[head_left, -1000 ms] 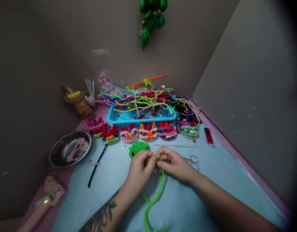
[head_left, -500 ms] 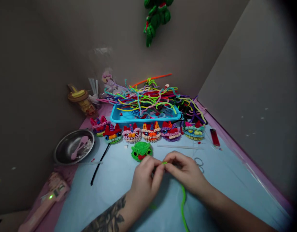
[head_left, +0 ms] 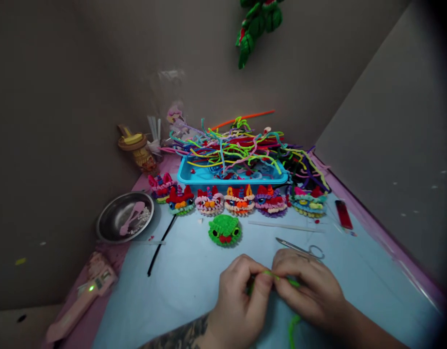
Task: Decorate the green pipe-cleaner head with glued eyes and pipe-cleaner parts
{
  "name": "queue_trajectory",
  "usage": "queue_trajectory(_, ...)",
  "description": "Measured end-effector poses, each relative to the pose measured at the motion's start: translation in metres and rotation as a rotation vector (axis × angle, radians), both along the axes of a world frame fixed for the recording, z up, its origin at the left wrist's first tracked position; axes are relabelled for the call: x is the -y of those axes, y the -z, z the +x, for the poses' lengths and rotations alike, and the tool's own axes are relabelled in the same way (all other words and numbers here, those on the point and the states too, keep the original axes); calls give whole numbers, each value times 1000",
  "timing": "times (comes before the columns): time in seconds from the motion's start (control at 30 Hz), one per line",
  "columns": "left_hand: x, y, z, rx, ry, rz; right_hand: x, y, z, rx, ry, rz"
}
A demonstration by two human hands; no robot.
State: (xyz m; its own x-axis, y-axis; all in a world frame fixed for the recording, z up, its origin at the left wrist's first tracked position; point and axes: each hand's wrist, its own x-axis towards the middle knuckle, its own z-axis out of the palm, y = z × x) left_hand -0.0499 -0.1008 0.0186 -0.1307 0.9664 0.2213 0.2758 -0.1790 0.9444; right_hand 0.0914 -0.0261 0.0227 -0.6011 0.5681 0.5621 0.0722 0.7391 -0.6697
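Between my two hands, close to the table's front, runs a bright green pipe cleaner [head_left: 293,330]. My left hand [head_left: 243,295] pinches it between thumb and forefinger. Fingertip to fingertip with it, my right hand [head_left: 306,283] grips the same strand, and a loose length hangs below the right palm. Part of the strand is hidden inside the fingers. Just beyond my hands sits a green fuzzy animal head [head_left: 225,230] with dark round eyes and a red mouth. Small metal scissors [head_left: 299,247] lie behind my right hand, their lower loop partly covered.
A row of colourful pipe-cleaner heads [head_left: 239,201] lines the front of a blue tray [head_left: 232,180] heaped with pipe cleaners [head_left: 241,150]. At left are a metal bowl [head_left: 110,213], a black pipe cleaner [head_left: 161,247] and a pink glue gun [head_left: 81,300]. A red packet [head_left: 343,214] lies right.
Both hands have come lower in view, still pinching the green pipe cleaner. The green head and scissors are now more exposed. The whole scene has shifted right as the camera turned.
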Motion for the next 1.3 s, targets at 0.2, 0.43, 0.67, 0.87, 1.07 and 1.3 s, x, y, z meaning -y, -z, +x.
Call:
queue_trajectory(0.2, -10, -4, -6, 78, 49, -214, -5, -3, 0, 103, -37, 65)
queue_trajectory(0.43, -29, 1, -15, 691, 333, -667, -13, -2, 2, 249, -108, 62)
queue_trajectory(0.67, -18, 0, -17, -51, 71, -166, -12, -3, -5, 222, 190, -261)
queue_trajectory(0.87, -17, 12, -20, -554, 32, 150, -12, 2, -8, 218, 235, -380)
queue_trajectory(1.07, -19, 18, -22, -750, -18, 256, -12, 1, -9, 240, 206, -459)
queue_trajectory(1.3, -18, 12, -24, -657, 32, 182, -14, 2, -10, 240, 147, -556)
